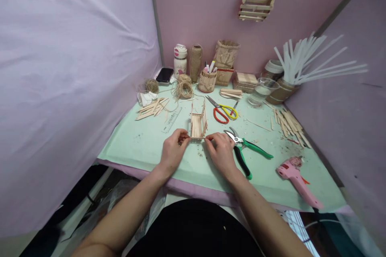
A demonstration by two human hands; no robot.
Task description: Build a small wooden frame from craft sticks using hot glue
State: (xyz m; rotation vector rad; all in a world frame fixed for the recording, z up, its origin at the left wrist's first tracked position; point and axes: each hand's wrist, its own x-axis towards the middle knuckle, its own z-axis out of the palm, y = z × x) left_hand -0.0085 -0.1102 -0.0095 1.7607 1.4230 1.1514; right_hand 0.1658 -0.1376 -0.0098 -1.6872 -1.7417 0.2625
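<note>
Now, behind the scissors (219,106), the cup (207,82) contains pens (212,66), and well to their right the pot (281,91) is filled with white sticks (301,62). Just left of the scissors is the frame (196,125), its long axis running from near to far. Left hand (175,147) and right hand (221,150) pinch the strip (198,138) at its near end, one at each tip.
</note>
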